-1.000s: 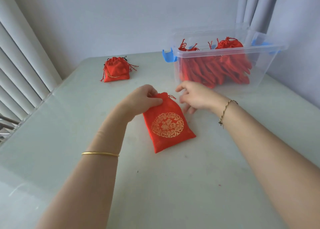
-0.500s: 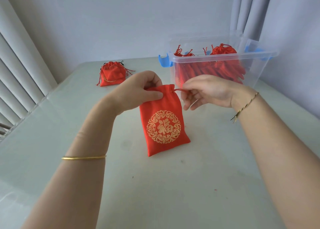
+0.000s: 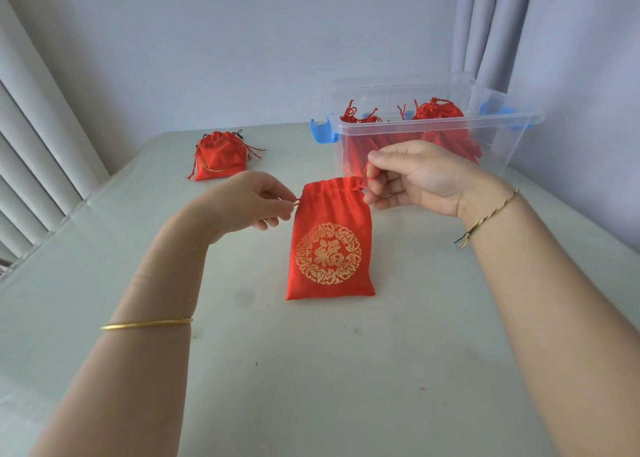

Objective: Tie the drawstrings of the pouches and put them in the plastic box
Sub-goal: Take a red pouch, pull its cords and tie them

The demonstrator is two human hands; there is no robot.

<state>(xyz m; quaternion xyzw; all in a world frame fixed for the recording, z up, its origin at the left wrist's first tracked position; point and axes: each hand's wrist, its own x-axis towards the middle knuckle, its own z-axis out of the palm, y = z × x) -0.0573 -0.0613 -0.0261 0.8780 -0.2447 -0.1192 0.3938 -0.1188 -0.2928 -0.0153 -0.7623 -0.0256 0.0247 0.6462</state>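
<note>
A red pouch (image 3: 329, 245) with a round gold emblem hangs upright at the table's middle, its bottom edge touching the tabletop. My left hand (image 3: 251, 200) pinches the red drawstring at the pouch's upper left corner. My right hand (image 3: 412, 179) pinches the drawstring at the upper right corner, slightly higher. The pouch mouth is a little gathered. Behind my right hand stands the clear plastic box (image 3: 433, 131) with blue latches, holding several red pouches. A small pile of red pouches (image 3: 218, 160) lies at the far left of the table.
The pale glass-topped table (image 3: 311, 370) stretches toward me. White vertical blinds (image 3: 31, 166) run along the left edge, a grey curtain (image 3: 491, 24) hangs behind the box, and the wall is close at the back.
The pouch has been lifted from lying tilted to hanging upright. My left hand shifted from gripping the pouch top to pinching its left string. My right hand drew the right string outward.
</note>
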